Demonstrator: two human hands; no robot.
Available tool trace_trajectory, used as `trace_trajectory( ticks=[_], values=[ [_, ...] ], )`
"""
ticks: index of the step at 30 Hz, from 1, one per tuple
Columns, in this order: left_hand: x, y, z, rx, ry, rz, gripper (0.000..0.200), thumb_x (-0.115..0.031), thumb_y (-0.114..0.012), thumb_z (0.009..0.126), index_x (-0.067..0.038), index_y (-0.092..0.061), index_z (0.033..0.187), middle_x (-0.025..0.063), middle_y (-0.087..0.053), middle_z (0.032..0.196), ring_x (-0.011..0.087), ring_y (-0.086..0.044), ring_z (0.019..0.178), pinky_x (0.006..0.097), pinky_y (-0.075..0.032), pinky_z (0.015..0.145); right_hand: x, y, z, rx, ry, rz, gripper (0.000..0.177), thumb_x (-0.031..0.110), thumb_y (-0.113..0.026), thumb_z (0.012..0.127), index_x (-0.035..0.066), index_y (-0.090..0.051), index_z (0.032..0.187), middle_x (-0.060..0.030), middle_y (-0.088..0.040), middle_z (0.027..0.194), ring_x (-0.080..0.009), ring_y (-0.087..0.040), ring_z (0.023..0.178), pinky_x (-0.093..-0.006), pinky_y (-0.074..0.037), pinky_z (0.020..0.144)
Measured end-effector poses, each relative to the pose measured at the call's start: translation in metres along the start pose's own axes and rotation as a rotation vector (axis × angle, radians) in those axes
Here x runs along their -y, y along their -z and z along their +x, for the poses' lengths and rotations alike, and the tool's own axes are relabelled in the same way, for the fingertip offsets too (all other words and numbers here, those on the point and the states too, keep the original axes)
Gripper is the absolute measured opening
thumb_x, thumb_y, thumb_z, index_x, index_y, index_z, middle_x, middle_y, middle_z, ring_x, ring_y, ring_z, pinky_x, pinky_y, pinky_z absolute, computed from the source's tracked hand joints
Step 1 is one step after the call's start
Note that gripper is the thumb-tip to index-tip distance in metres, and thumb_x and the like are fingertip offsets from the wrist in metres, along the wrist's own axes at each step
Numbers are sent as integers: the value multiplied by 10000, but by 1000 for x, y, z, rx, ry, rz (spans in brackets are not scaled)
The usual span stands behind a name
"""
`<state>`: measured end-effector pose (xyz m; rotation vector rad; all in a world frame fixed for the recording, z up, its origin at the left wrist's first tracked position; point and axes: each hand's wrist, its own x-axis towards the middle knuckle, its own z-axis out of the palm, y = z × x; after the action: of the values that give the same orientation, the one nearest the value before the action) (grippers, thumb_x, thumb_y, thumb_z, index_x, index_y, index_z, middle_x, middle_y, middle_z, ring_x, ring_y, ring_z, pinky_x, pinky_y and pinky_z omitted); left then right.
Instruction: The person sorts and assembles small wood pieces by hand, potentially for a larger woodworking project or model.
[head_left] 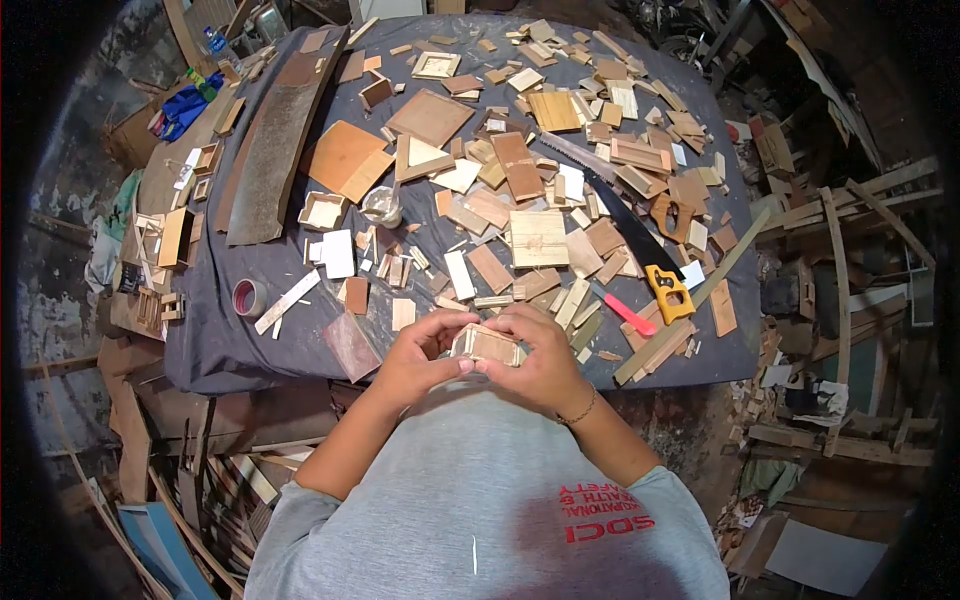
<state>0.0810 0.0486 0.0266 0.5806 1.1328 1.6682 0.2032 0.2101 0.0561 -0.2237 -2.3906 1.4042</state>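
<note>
Close to my body, at the table's front edge, I hold a small wooden box [493, 346] with raised side strips. My left hand [428, 350] grips its left end, thumb in front and fingers behind. The right end is pinched by my right hand [538, 352] in the same way, and both thumbs nearly meet at the near side. Part of the box is hidden under my fingers. Just beyond my hands lie small wood pieces, among them a white-edged strip [459, 275] and a brown block [490, 270].
A dark cloth [270, 345] covers the table, strewn with wood offcuts. Right of my hands lie a red-handled cutter [630, 315], a yellow-handled handsaw [668, 292] and a wooden-handled saw [672, 217]. A tape roll [248, 297], glue jar [381, 206] and long boards [275, 150] are leftward.
</note>
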Motion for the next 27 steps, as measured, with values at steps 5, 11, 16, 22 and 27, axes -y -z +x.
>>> trace_trajectory(
  ticks=[5, 11, 16, 22, 27],
  values=[
    [0, 1, 1, -7, 14, -38, 491, 15, -687, 767, 1, -525, 1230, 70, -559, 1169, 139, -533, 1091, 291, -457, 912, 0, 3, 1, 20, 30, -57, 433, 193, -805, 645, 10, -644, 1002, -114, -607, 917, -242, -587, 845, -321, -469, 739],
    [-1, -4, 0, -59, -28, -40, 474, 12, -677, 785, -13, -507, 1227, 77, -562, 1146, 144, -549, 1050, 273, -474, 868, -3, 2, -2, -8, -21, 3, 543, 217, -822, 649, 21, -622, 1114, -112, -607, 1000, -249, -600, 915, -330, -479, 819],
    [-3, -7, 1, -56, -70, -19, 453, -11, -679, 794, -14, -488, 1204, 84, -552, 1135, 160, -527, 1085, 305, -449, 920, 1, 7, -2, -1, -76, 46, 559, 154, -827, 647, 22, -595, 1139, -121, -607, 1055, -211, -603, 968, -320, -481, 860],
    [3, -5, 1, -102, -115, -136, 479, -83, -704, 800, -38, -459, 1208, 93, -517, 1192, 168, -511, 1114, 306, -422, 951, -7, 3, -7, -83, -77, 267, 648, 185, -816, 659, 33, -510, 1209, -108, -613, 1081, -219, -591, 1015, -335, -458, 880],
    [0, -8, 0, -109, -81, -278, 512, -120, -719, 801, -48, -432, 1220, 83, -508, 1195, 163, -511, 1111, 294, -424, 938, -25, -7, -12, -4, -189, 395, 627, 193, -815, 686, 21, -505, 1204, -90, -598, 1087, -184, -576, 1000, -322, -454, 885]
  ],
)
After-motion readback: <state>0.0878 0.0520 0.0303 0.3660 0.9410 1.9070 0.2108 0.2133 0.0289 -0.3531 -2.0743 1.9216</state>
